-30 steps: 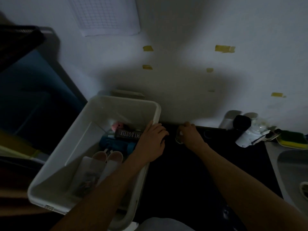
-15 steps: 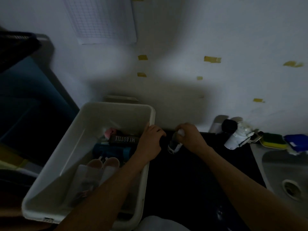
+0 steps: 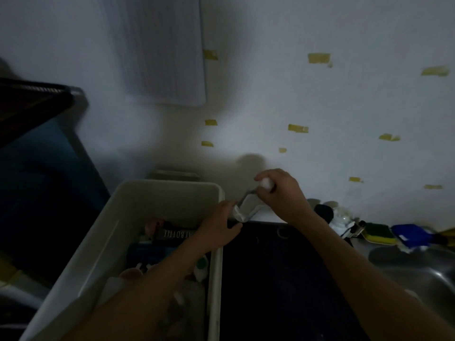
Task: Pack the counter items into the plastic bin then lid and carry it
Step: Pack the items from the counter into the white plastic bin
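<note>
Mid-frame, the left hand pinches the lower end of a small pale packet; the right hand pinches its top, just beside the plastic bin.

I see my left grip pinching the lower end of a pale bent item. My right grip, up and to the right of it, holds the upper end, where something white and round shows. What the item is, I cannot tell. The white plastic bin stands just left of the left grip, with a dark lettered bottle inside. The dark worktop lies below the right grip.
</note>
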Motion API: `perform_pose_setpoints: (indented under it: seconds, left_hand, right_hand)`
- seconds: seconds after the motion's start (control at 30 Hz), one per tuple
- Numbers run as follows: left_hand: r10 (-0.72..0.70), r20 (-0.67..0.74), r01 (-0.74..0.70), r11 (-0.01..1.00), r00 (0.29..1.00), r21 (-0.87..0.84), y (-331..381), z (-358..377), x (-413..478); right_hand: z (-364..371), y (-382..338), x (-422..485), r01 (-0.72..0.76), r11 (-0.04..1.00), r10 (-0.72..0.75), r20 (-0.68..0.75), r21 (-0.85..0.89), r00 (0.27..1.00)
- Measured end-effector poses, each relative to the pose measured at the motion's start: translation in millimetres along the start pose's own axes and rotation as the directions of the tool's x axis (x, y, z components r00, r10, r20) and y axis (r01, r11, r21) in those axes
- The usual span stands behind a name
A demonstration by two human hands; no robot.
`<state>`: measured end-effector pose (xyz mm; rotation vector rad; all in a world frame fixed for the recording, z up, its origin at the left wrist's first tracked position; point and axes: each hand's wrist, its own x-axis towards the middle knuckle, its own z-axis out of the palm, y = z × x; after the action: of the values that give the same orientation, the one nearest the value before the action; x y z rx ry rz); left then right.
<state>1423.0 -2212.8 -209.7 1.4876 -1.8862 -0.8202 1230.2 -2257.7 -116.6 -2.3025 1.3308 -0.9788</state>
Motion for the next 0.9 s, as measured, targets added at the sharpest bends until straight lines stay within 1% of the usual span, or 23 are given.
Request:
perform_pose_setpoints:
  seconds: [0.07,0.13,0.27,0.4,0.47,0.53,0.57,0.6,0.63,0.7,0.8,0.9]
  left_hand:
    - [0.014,0.001,-0.014,0.998,1.0,-0.064,1.6,-14.4,7.8]
    - [0.029,-0.041,-0.034,0.993,0.999,-0.112,0.3,-26.5,15.0]
    - [0.04,-0.167,-0.059,0.992,0.985,-0.11,-3.3,-50.1,14.8]
    - [0.015,-0.252,-0.046,0.992,0.968,-0.12,-21.6,-69.7,7.2]
    - [-0.004,-0.235,-0.026,0.992,0.972,-0.123,-35.1,-81.6,-2.4]
    - [-0.052,-0.213,0.033,0.995,0.976,-0.095,-57.8,-93.3,-15.4]
    - [-0.103,-0.184,0.087,0.992,0.977,-0.09,-72.5,-97.2,-28.8]
    - [-0.111,-0.178,0.099,0.992,0.978,-0.074,-78.2,-101.1,-33.8]
    - [-0.159,-0.16,0.151,0.987,0.974,-0.061,-93.4,-103.5,-45.5]
    - [-0.206,-0.132,0.2,0.978,0.969,-0.06,-115.1,-108.4,-61.6]
    - [-0.234,-0.091,0.23,0.972,0.968,-0.05,-138.3,-112.2,-80.3]
    - [-0.234,-0.068,0.237,0.97,0.97,0.052,-154.7,-117.1,-96.4]
  right_hand:
    - [-4.7,-12.1,3.0,-0.015,0.999,0.017,-0.026,0.051,1.0]
    - [-6.3,-22.5,5.8,-0.017,0.991,0.022,-0.041,0.13,0.999]
    - [5.8,-45.0,14.3,-0.016,0.967,0.035,-0.073,0.253,0.997]
    - [34.7,-60.0,21.7,-0.05,0.941,0.061,-0.023,0.334,0.998]
    - [50.2,-65.5,24.0,-0.059,0.944,0.059,0.01,0.324,0.998]
    - [69.8,-71.3,25.6,-0.056,0.953,0.039,0.063,0.298,0.997]
    - [85.1,-74.9,22.4,-0.062,0.958,0.032,0.112,0.279,0.993]
    - [88.9,-76.6,21.6,-0.055,0.967,0.018,0.145,0.251,0.989]
    - [103.4,-78.9,17.5,-0.059,0.97,0.01,0.202,0.236,0.979]
    - [128.7,-81.3,10.5,-0.063,0.977,0.0,0.297,0.202,0.955]
    - [163.3,-85.2,0.0,-0.121,0.986,0.067,0.392,0.115,0.918]
    - [192.1,-88.2,-9.4,-0.175,0.981,0.123,0.448,0.077,0.885]
